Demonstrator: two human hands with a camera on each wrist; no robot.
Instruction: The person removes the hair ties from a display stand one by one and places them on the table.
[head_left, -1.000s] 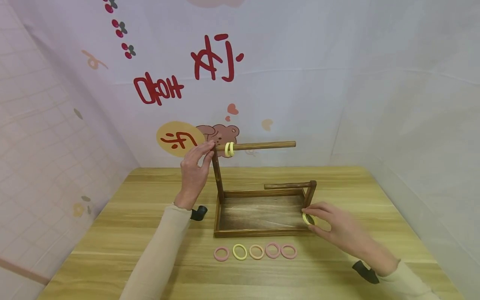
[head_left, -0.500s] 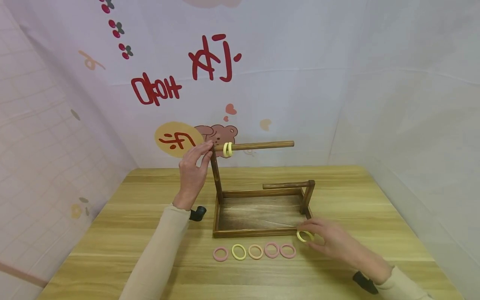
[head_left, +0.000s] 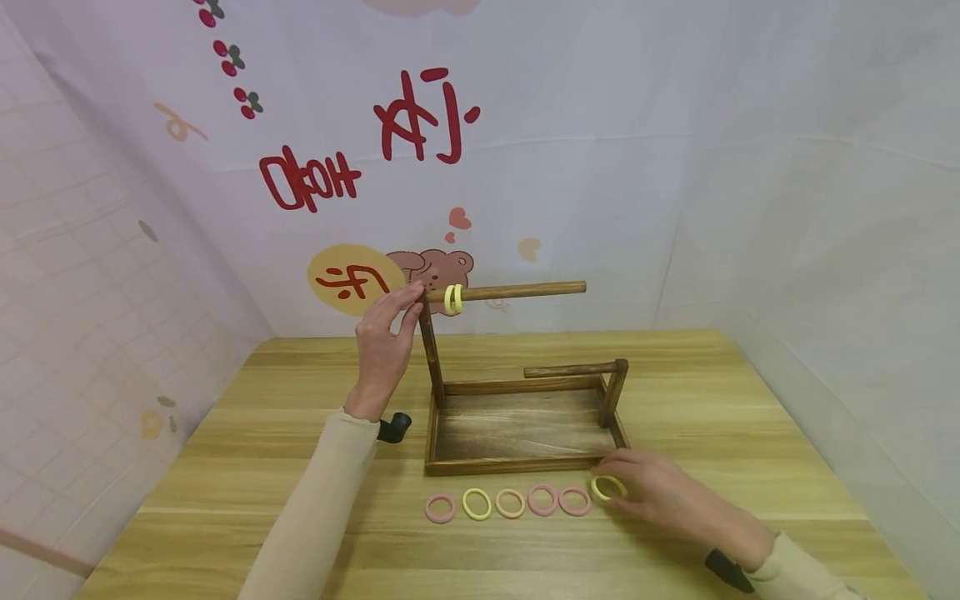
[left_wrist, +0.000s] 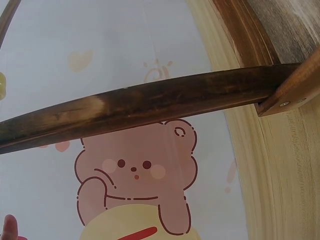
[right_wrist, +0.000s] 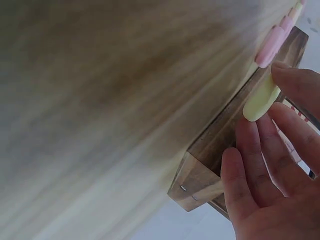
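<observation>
My left hand [head_left: 384, 342] pinches the top of the tall post [head_left: 433, 358] of a brown wooden rack, where the upper rod [head_left: 525, 291] joins it. Two yellow rings [head_left: 458, 299] hang on that rod near the post. Between thumb and fingers, my right hand [head_left: 663, 496] holds another yellow ring [right_wrist: 261, 101], low over the table by the rack's front right corner. To its left lie a pink ring [head_left: 562, 502], a second pink ring [head_left: 529, 502], an orange ring [head_left: 498, 504], a yellow ring [head_left: 464, 504] and a further pink ring [head_left: 427, 509].
The rack has a shallow tray base [head_left: 517, 465] and a shorter right post [head_left: 613, 396] with a lower rod [head_left: 570, 371] pointing left. It stands on a wood-grain table [head_left: 285, 400]. A printed white cloth [head_left: 585, 167] hangs behind.
My right hand has brought its yellow ring down and slightly left, from beside the short post to the right end of the ring row. The left hand stays at the tall post.
</observation>
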